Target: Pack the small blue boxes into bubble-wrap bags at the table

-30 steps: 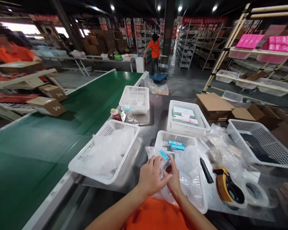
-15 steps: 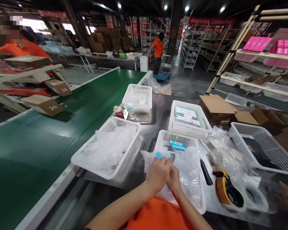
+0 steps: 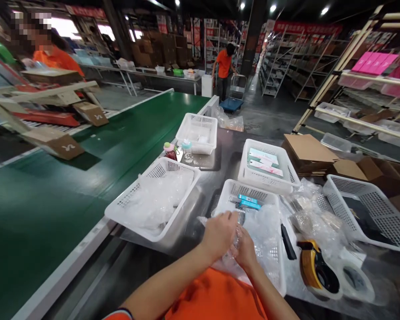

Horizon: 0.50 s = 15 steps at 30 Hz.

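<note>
My left hand (image 3: 219, 233) and my right hand (image 3: 245, 249) are together over the near edge of a white basket (image 3: 226, 189). Both are closed on crumpled clear bubble wrap (image 3: 236, 238), which shows between the fingers. Whatever is inside the wrap is hidden by my hands. Just beyond them, blue boxes (image 3: 248, 202) lie in the basket. More bubble wrap (image 3: 263, 231) fills its right side.
At left, another white basket (image 3: 155, 202) of clear wrapping borders the green conveyor (image 3: 130, 151), which carries a carton (image 3: 55, 142). To the right lie a black-handled tool (image 3: 288, 242), a yellow tape dispenser (image 3: 310, 266) and a tape roll (image 3: 356, 282). Bottles (image 3: 187, 152) stand further back.
My left hand has closed further over the bubble wrap, and the blue item beside it is now out of sight. The wrap is gathered tighter. The carton on the conveyor and the view have shifted slightly.
</note>
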Each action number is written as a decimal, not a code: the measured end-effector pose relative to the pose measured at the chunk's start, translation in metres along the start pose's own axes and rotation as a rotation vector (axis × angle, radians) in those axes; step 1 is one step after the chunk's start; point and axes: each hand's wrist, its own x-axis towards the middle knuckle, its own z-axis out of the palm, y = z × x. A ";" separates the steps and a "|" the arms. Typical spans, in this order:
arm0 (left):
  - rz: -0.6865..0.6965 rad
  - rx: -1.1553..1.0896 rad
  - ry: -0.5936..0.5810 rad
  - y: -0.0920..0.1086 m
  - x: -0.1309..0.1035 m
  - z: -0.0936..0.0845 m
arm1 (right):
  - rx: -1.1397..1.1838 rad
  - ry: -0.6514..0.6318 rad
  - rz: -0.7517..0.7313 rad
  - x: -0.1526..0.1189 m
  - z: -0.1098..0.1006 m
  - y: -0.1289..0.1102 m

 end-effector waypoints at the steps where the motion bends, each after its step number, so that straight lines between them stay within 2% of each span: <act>1: -0.053 0.012 0.042 -0.004 0.001 -0.002 | -0.091 -0.015 -0.051 -0.003 -0.002 0.002; 3: -0.113 0.039 0.048 -0.011 0.004 -0.004 | -0.270 -0.025 -0.140 -0.007 -0.003 0.002; 6: -0.084 0.078 -0.064 -0.017 0.007 0.001 | -0.436 -0.008 -0.221 -0.008 -0.001 -0.005; 8: -0.055 0.088 -0.112 -0.021 0.008 0.005 | -0.458 -0.006 -0.258 -0.006 -0.001 -0.012; 12: -0.072 0.047 -0.116 -0.021 0.009 0.008 | -0.247 -0.077 -0.249 -0.001 -0.002 -0.024; 15: -0.025 -0.019 -0.056 -0.007 0.008 0.011 | 0.034 -0.086 -0.073 0.000 0.003 -0.021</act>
